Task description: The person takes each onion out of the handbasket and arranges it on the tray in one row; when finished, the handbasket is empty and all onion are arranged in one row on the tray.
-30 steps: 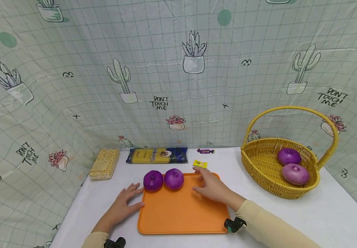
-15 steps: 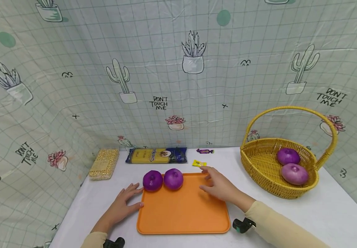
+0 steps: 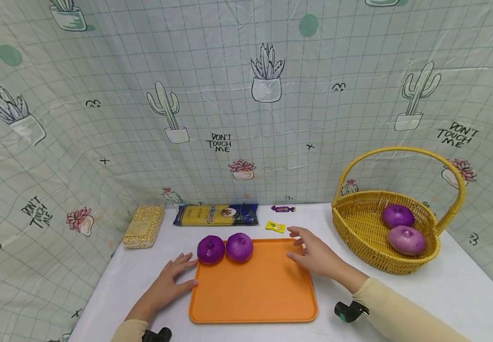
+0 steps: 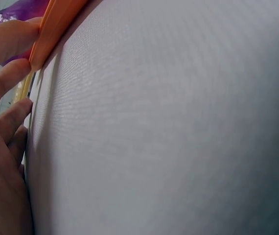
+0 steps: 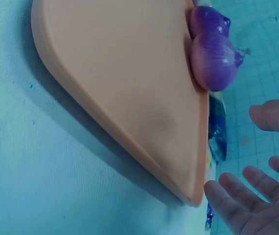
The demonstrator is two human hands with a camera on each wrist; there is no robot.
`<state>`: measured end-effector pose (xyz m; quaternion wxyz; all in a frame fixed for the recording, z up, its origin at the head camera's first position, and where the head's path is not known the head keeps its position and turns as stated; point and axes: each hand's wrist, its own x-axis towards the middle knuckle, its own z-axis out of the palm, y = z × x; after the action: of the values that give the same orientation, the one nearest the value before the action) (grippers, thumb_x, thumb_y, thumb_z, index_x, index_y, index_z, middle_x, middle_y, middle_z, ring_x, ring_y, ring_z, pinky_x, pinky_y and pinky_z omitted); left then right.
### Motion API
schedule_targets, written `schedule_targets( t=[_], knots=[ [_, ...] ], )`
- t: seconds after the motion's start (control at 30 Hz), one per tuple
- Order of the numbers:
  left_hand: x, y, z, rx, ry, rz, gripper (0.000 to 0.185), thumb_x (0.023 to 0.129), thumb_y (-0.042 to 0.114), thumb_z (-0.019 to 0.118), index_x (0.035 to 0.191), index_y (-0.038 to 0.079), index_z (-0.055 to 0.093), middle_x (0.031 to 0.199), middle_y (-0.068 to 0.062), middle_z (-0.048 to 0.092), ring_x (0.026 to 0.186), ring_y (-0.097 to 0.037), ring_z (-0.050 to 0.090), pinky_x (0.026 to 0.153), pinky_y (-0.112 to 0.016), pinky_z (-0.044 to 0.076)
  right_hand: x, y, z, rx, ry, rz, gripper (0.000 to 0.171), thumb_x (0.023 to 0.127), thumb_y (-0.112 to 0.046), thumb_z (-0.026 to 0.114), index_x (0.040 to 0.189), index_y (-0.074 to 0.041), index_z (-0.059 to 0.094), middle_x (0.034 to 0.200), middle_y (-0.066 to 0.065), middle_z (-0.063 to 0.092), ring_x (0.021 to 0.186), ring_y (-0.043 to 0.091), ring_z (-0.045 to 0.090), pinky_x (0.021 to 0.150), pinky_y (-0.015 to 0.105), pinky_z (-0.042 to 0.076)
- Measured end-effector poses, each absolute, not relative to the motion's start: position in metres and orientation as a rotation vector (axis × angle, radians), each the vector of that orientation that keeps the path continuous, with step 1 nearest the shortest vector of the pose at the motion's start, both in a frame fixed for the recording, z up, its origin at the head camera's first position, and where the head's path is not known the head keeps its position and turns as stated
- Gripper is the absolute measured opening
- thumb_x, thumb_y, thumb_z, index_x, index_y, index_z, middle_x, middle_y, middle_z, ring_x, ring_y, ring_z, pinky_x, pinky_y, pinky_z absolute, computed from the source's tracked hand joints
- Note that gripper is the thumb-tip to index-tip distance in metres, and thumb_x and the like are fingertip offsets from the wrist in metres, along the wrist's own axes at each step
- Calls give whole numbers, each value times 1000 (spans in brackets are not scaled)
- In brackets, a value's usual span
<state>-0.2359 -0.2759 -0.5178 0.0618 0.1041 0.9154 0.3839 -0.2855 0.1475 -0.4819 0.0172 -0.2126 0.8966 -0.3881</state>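
Two purple onions (image 3: pixel 225 248) sit side by side at the far left corner of our orange tray (image 3: pixel 252 289), whose long axis runs away from us on the white counter (image 3: pixel 400 294). Our left hand (image 3: pixel 170 282) lies flat, fingers spread, touching the tray's left edge. Our right hand (image 3: pixel 316 254) hovers over its far right corner, fingers loosely spread, holding nothing. A yellow candy (image 3: pixel 275 226) lies just beyond; the wicker basket (image 3: pixel 357 228) with two more onions stands to the right.

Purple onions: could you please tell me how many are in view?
4. Two purple onions sit side by side, one beside the other, on the orange plastic tray; two more, and, lie in the yellow wicker basket.
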Motion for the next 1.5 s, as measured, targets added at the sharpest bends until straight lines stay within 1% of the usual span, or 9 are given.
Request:
schedule_targets(
  t=[0.2, 0.43, 0.73, 0.87, 1.1, 1.27, 1.5],
  knots=[
    [-235, -276, -518, 319, 2768, 1166, 60, 90, 36, 78, 141, 8, 61, 158, -20, 40, 152, -44, 18, 123, -62, 0, -285, 159, -477, -664, 2802, -1214, 67, 94, -16, 75, 149, -2, 41, 137, 21, 55, 116, 35, 62, 91, 43, 59],
    [-234, -275, -518, 323, 2779, 1169, 59, 89, 35, 79, 139, 9, 62, 157, -20, 41, 152, -45, 20, 123, -63, 1, -283, 177, -473, -626, 2845, -1184, 67, 94, -17, 74, 150, -3, 40, 137, 22, 56, 116, 33, 63, 90, 44, 59],
    [-236, -276, -520, 320, 2777, 1161, 60, 89, 36, 79, 140, 9, 61, 158, -19, 40, 153, -43, 18, 123, -62, 0, -276, 204, -463, -665, 2892, -1211, 65, 94, -17, 75, 147, 2, 42, 133, 26, 57, 112, 37, 64, 87, 44, 60],
    [-236, -276, -520, 322, 2775, 1162, 61, 89, 36, 79, 140, 8, 61, 158, -20, 40, 152, -44, 18, 123, -63, 0, -274, 215, -461, -655, 2902, -1197, 65, 94, -15, 74, 148, 2, 41, 134, 25, 57, 113, 37, 64, 89, 46, 59],
    [-236, -275, -520, 326, 2772, 1162, 61, 90, 36, 78, 141, 8, 61, 158, -20, 40, 153, -43, 18, 123, -63, 1, -268, 231, -452, -622, 2871, -1227, 68, 96, -20, 73, 149, 2, 38, 137, 26, 54, 117, 39, 60, 92, 47, 58],
    [-236, -275, -519, 329, 2775, 1164, 61, 89, 37, 79, 140, 8, 61, 158, -20, 40, 153, -43, 18, 123, -63, 0, -263, 243, -443, -628, 2865, -1241, 67, 97, -22, 72, 149, 3, 37, 141, 28, 50, 121, 44, 58, 92, 47, 58],
    [-237, -275, -519, 319, 2779, 1156, 61, 89, 36, 79, 140, 8, 62, 158, -19, 41, 153, -43, 18, 123, -63, 0, -259, 258, -432, -574, 2915, -1172, 66, 97, -25, 72, 149, 0, 39, 141, 27, 51, 120, 43, 60, 89, 46, 59]
  ],
)
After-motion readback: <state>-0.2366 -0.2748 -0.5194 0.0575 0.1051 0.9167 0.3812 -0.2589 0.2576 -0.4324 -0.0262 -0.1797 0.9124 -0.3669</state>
